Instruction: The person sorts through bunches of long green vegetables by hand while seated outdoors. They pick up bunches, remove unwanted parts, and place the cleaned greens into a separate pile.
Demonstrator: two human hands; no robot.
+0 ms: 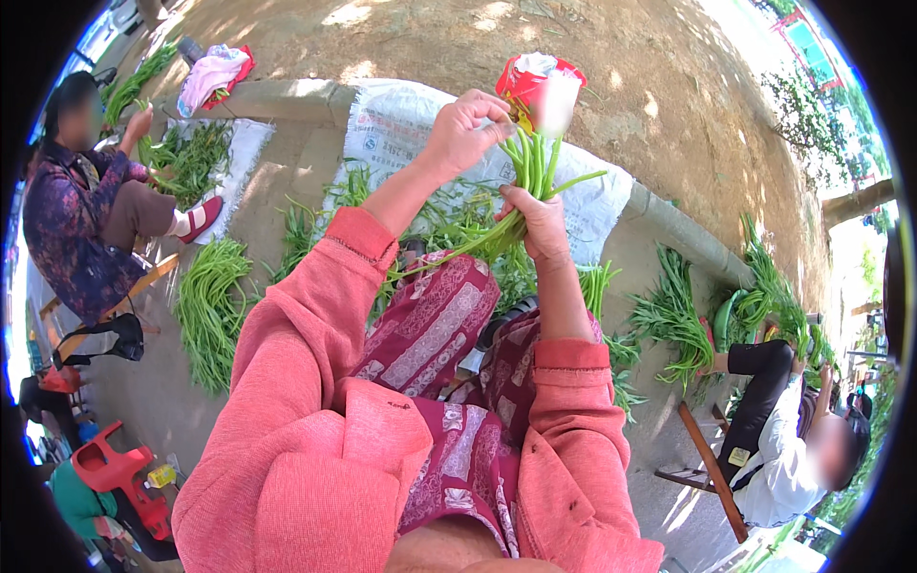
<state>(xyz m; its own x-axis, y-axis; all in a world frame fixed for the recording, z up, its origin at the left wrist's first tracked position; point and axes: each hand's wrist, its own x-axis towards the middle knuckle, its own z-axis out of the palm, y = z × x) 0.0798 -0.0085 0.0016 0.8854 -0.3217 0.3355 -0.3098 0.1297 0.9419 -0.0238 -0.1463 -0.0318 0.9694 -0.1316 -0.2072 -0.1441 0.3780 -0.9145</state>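
Observation:
My right hand (542, 220) grips a bunch of long-stemmed leafy greens (529, 168) that looks like water spinach. The cut stem ends point up and away, while the leafy part trails down left over my knee. Just left of the stem ends, my left hand (466, 136) is raised with thumb and fingertips pinched together. Whether something thin sits in that pinch is too small to tell. Beneath both hands, loose greens (466, 208) lie on a white woven sack (401, 114) bearing print. A red bucket (510, 77) with white plastic in it stands past the sack.
Heaped greens (211, 308) lie on the concrete at left, and more greens (673, 315) at right. A low concrete curb (688, 233) borders the dirt ground. One seated person (86, 200) handles greens at left, another (781, 430) at right. A red plastic stool (118, 465) is lower left.

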